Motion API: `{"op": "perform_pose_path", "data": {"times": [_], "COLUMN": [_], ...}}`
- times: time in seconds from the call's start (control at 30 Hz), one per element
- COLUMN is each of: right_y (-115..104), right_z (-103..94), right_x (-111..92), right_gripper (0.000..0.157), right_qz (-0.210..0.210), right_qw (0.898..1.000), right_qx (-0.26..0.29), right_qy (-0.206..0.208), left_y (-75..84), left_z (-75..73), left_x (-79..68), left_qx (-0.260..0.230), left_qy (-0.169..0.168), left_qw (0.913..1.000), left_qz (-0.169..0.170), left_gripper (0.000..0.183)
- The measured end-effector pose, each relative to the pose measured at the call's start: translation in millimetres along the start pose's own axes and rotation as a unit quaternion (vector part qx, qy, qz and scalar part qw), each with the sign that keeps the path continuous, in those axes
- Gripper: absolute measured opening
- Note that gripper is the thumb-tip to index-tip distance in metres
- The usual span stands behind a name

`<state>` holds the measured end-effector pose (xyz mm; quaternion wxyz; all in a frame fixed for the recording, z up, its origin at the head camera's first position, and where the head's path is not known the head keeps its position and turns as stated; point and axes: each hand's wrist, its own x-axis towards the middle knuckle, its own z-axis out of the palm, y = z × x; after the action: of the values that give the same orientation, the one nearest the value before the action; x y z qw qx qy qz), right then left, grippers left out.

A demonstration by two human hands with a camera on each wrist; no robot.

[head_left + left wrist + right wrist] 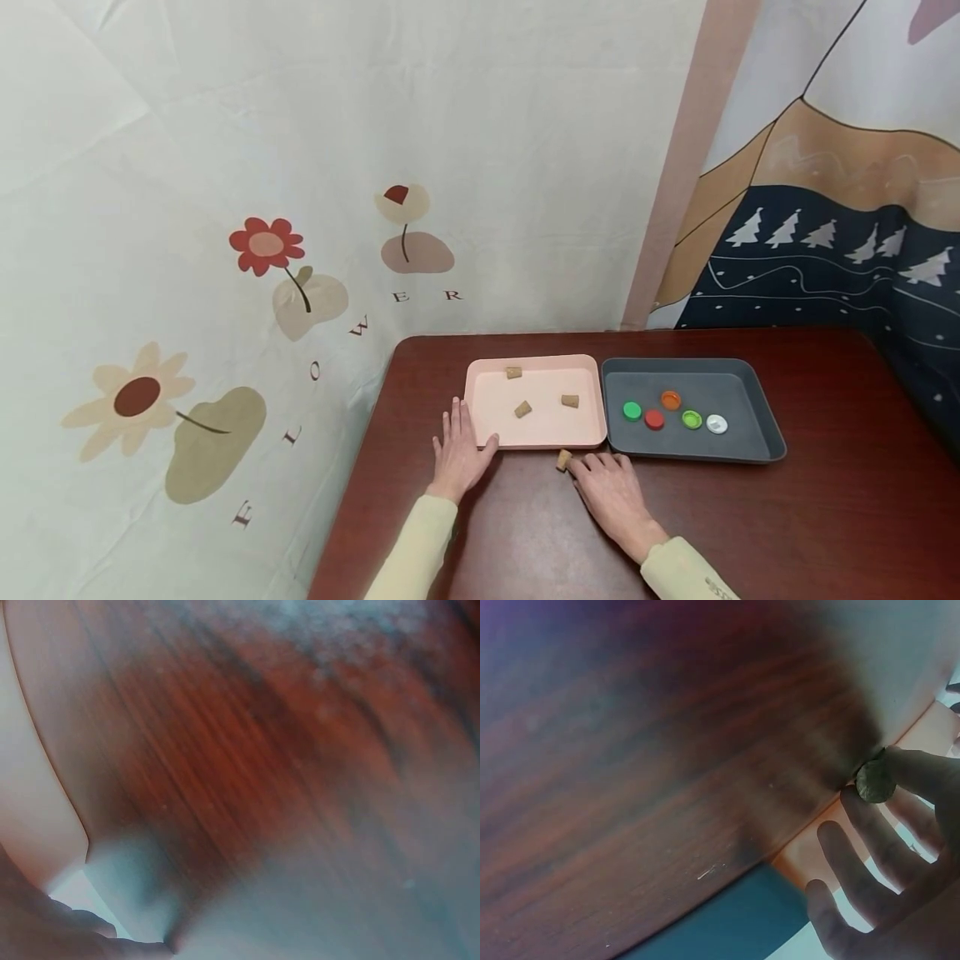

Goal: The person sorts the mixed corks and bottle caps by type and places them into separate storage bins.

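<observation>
Just in front of the pink tray (540,439), my right hand (611,497) pinches a cork (563,460) between thumb and fingertips. The right wrist view shows the cork's round end (875,782) between the thumb and a finger, the other fingers spread. My left hand (456,457) lies at the tray's front left corner with fingers straight, holding nothing. Inside the pink tray lie three more corks: one at the back (513,372), one near the middle (522,409) and one at the right (570,401). Only part of the left hand (67,930) shows in its wrist view.
A dark grey tray (720,379) adjoins the pink one on the right. It holds several bottle caps, among them a green cap (632,411), a red cap (654,419) and a white cap (717,424). The brown table (847,417) meets a printed curtain (540,167) behind.
</observation>
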<state>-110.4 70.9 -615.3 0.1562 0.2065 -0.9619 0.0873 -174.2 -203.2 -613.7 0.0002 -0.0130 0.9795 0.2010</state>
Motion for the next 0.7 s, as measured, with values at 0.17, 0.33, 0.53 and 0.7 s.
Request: {"op": "perform_pose_path", "data": {"times": [0.17, 0.33, 0.53, 0.7], "right_y": [1, 3, 4, 4], "right_z": [0.9, -1.3, -8.4, -13.2], "right_x": [-1, -4, -6, -7], "right_gripper": [0.024, 0.024, 0.020, 0.021], "right_qz": [-0.006, -0.006, -0.004, -0.010], "right_qw": [1.000, 0.999, 0.999, 0.998], "right_qx": [0.004, 0.022, 0.046, 0.064], "right_qy": [0.011, 0.023, 0.010, 0.016], "left_y": [0.3, 1.0, 1.9, 2.2], "left_z": [1.1, 0.7, -0.9, -1.3], "left_x": [0.7, 0.3, -0.4, -1.1], "left_qx": [-0.003, -0.008, -0.005, -0.005], "left_qy": [0.006, 0.021, 0.014, 0.009], "left_qw": [1.0000, 0.9997, 0.9999, 0.9999], "left_qz": [0.002, 0.012, 0.007, 0.003], "left_gripper": [0.097, 0.096, 0.095, 0.096]}}
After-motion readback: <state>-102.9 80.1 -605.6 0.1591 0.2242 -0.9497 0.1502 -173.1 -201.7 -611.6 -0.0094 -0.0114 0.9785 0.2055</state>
